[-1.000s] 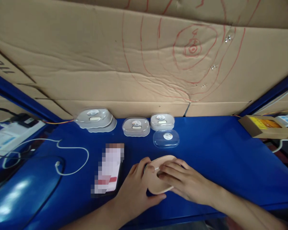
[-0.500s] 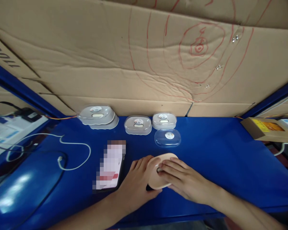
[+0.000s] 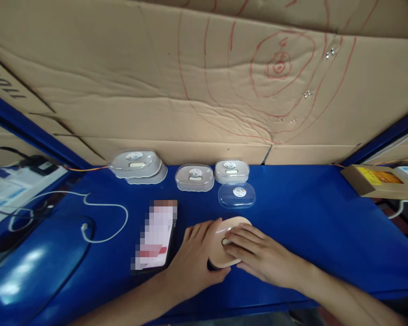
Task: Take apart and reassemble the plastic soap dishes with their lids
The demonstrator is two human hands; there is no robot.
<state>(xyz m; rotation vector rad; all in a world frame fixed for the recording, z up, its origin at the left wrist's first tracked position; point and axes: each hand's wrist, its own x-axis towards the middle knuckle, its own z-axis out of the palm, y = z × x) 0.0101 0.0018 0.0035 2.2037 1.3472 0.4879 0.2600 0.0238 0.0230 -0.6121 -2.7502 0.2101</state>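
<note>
Over my feed, the pale box (image 3: 218, 248) sat in the lower middle. My left hand (image 3: 194, 259) wrapped its left side, presumably to steady it; my right hand (image 3: 265, 257) held its right, fingers across the top. The clear lid (image 3: 229, 198) lay higher in frame, probably for easy reach.

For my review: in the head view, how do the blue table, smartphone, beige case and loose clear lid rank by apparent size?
1. Blue table
2. Smartphone and beige case: too close to rank, since the left hand and right hand cover parts of the case
3. Loose clear lid
</note>
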